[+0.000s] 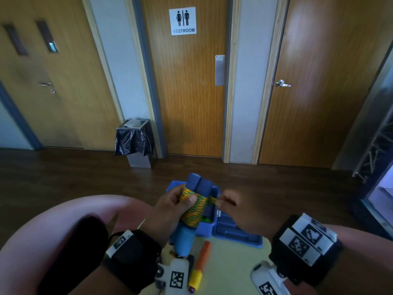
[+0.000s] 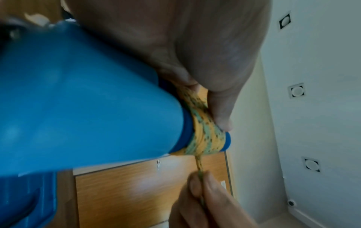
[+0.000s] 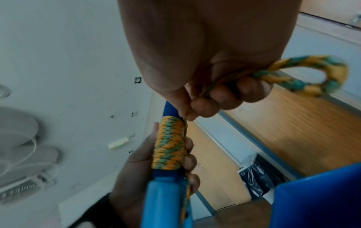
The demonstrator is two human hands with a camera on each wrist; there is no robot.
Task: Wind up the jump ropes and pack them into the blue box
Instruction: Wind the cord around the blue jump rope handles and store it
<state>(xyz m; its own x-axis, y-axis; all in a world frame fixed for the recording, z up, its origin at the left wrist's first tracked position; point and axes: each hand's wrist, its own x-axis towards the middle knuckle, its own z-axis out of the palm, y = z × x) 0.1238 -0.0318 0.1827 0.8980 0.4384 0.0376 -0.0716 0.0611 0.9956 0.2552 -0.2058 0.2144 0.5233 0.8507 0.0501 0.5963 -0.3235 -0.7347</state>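
Note:
My left hand [image 1: 176, 201] grips a pair of blue jump-rope handles [image 1: 198, 184] held together, with yellow-and-green rope [image 1: 194, 207] wound tightly around them. Its thumb presses the coils [image 2: 203, 123]. My right hand [image 1: 225, 202] pinches the loose end of the same rope [image 3: 304, 77] just right of the bundle; a short loop sticks out past its fingers [image 3: 230, 92]. Both hands hover above the open blue box [image 1: 205, 227], which stands on a yellow surface. Something green lies inside the box.
The box lid [image 1: 236, 233] lies open to the right of the box. An orange-and-yellow jump-rope handle [image 1: 201, 265] lies on the yellow surface near me. A pink rounded cushion [image 1: 53, 226] is at my left. A bin [image 1: 135, 145] stands by the restroom door.

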